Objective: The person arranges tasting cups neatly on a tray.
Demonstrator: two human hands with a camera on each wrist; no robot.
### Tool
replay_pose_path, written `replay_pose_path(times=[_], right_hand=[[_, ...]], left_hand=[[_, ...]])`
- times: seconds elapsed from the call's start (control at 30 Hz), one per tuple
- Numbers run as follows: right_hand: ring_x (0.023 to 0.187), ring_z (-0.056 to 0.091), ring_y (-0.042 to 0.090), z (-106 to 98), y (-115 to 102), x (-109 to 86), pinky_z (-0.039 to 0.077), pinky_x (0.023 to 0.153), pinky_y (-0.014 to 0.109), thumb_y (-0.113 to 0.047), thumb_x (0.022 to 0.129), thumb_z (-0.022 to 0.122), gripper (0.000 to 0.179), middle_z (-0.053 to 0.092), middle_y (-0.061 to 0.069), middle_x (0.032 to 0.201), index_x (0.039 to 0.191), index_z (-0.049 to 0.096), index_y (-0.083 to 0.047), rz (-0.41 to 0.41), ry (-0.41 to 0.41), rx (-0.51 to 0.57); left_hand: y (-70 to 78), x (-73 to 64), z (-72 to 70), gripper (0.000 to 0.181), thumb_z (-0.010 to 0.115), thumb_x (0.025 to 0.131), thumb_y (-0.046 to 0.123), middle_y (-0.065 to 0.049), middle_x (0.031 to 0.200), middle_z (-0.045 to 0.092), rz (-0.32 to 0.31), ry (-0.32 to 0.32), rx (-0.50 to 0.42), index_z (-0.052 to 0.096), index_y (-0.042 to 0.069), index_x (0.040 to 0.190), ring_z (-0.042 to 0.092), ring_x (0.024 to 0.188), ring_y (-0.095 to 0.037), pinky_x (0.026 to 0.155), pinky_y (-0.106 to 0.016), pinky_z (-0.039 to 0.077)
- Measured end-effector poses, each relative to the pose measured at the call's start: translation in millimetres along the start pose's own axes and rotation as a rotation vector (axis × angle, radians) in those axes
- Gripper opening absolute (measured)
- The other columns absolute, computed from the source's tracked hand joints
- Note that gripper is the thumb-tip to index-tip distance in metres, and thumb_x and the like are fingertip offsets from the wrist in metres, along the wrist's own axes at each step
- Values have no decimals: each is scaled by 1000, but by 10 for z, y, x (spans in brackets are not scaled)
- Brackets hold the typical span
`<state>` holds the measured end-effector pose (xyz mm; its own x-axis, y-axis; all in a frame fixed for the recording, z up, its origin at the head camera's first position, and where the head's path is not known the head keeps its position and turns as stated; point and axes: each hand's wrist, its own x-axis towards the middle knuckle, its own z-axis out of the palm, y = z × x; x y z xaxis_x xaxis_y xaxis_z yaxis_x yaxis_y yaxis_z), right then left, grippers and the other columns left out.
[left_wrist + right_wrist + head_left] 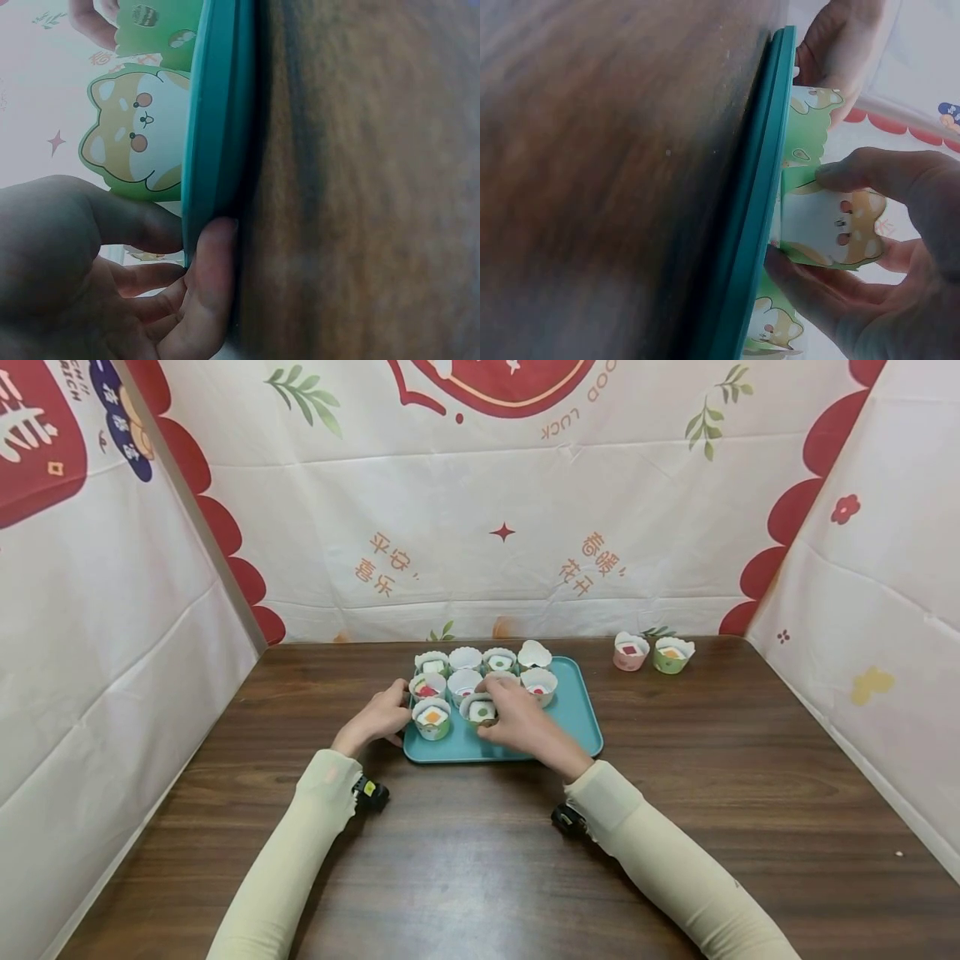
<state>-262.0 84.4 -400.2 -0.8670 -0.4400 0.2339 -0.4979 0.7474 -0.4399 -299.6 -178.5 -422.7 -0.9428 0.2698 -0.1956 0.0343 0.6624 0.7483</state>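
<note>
A teal tray (573, 714) carries rows of small paper cake cups. My left hand (381, 714) grips the tray's left edge, with fingers on both sides of the rim in the left wrist view. Beside it stands a green cup with an orange-and-white filling (432, 718). My right hand (521, 714) holds a green paper cake cup (829, 221) printed with a dog face, thumb on one side and fingers on the other. The cup is upright in the front row, over the tray, and a green-and-white filling (482, 711) shows inside. The right hand partly hides a cup behind.
On the table (465, 860), behind and right of the tray, stand a pink cup (630, 653) and a green cup (672, 656). A printed white cloth (480, 568) rises along the table's back and sides. The tray's right part is bare teal.
</note>
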Motion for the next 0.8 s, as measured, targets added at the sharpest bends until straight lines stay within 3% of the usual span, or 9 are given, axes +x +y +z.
replay_pose_path(times=[0.17, 0.47, 0.8], right_hand=[[110, 63, 28, 18, -24, -16, 55, 94, 46, -17, 84, 84, 51, 67, 13, 124, 129, 60, -9, 3, -24, -14], [120, 64, 31, 40, -12, -9, 54, 100, 48, -17, 89, 79, 53, 66, 14, 132, 136, 58, -8, 35, -118, -19], [87, 57, 27, 2, -47, -31, 50, 77, 40, -19, 85, 83, 53, 65, 13, 103, 125, 53, -1, 119, -96, -27]], left_hand=[[-3, -3, 6, 51, 46, 101, 11, -26, 157, 41, -4, 0, 0, 34, 2, 150, 59, 124, -40, 64, -38, 65], [15, -14, -2, 50, 46, 101, 11, -27, 153, 43, -5, -1, 14, 34, 2, 149, 60, 123, -39, 65, -37, 65], [23, -15, 0, 50, 44, 100, 10, -27, 151, 44, -15, -2, 12, 34, 3, 149, 60, 122, -40, 65, -37, 65]])
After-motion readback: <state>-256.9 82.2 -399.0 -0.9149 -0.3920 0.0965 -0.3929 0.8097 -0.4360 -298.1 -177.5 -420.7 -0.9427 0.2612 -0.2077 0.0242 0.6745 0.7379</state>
